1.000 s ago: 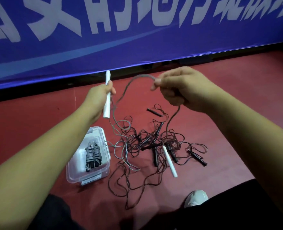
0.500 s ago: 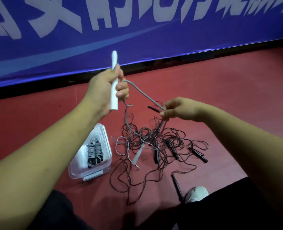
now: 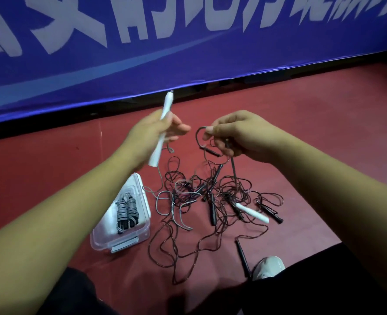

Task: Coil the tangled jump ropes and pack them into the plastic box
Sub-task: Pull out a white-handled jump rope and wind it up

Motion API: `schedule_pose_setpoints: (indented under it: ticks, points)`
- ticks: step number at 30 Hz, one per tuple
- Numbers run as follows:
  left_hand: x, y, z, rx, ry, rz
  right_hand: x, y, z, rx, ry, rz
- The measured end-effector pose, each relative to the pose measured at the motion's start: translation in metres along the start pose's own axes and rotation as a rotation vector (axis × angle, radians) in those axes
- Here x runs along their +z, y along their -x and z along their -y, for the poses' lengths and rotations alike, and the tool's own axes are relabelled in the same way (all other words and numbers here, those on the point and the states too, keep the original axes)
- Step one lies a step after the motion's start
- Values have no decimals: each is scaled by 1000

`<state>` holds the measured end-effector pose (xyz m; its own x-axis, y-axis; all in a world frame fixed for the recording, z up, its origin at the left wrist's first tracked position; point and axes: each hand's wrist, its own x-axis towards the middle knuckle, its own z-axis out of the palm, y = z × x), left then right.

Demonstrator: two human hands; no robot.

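A blue banner (image 3: 188, 53) with white lettering runs along the far edge of the red floor (image 3: 335, 137). In the middle of the floor lies the tangle (image 3: 210, 196) of dark and grey ropes, with black handles and one white handle (image 3: 252, 213) caught in it. Another black handle (image 3: 242, 258) lies at the near edge beside a pale shoe (image 3: 268, 267). The clear box (image 3: 101, 243) stands open just left of the tangle, with one coiled grey rope (image 3: 126, 210) inside.

Both hands hover above the far side of the tangle, near each other but apart. The left hand (image 3: 152, 133) grips a second white handle (image 3: 168, 103), tilted, and its cord drops into the tangle. The right hand (image 3: 238, 135) pinches a dark cord loop (image 3: 197, 136), with its lower fingers curled round a strand hanging to the pile.
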<state>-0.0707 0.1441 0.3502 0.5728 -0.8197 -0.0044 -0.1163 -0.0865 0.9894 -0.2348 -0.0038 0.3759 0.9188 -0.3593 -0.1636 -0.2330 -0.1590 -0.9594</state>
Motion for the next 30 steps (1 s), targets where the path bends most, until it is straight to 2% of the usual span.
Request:
schedule_pose_setpoints:
  ticks: [2, 5, 8, 13, 18, 21, 23, 26, 27, 29, 30]
  points:
    - [13, 5, -1, -38, 164, 107, 3, 0, 5, -13, -31, 32]
    - [21, 10, -1, -31, 84, 177, -1, 2, 8, -32, 19, 36]
    - [19, 11, -8, -44, 112, 95, -7, 8, 4, -13, 227, 54]
    - [5, 5, -21, -138, 528, 0, -20, 4, -31, 147, 565, 214]
    - [-14, -4, -14, -217, 654, -53, -29, 0, -58, 206, 590, 159]
    - [-18, -8, -12, -200, 671, -52, -25, 0, -62, 223, 672, 177]
    - [-20, -11, -8, -157, 485, -86, -23, 1, -57, 248, 490, 113]
    - [-26, -20, 18, -97, -60, -227, -24, -1, -43, 258, 1, -77]
    - [-27, -22, 26, -100, -149, -272, -24, -3, -38, 260, -159, -137]
    - [-20, -20, 33, -103, -136, -320, -22, -7, -27, 299, -453, -189]
    - [-13, -17, 33, -108, -75, -274, -20, -9, -21, 328, -608, -187]
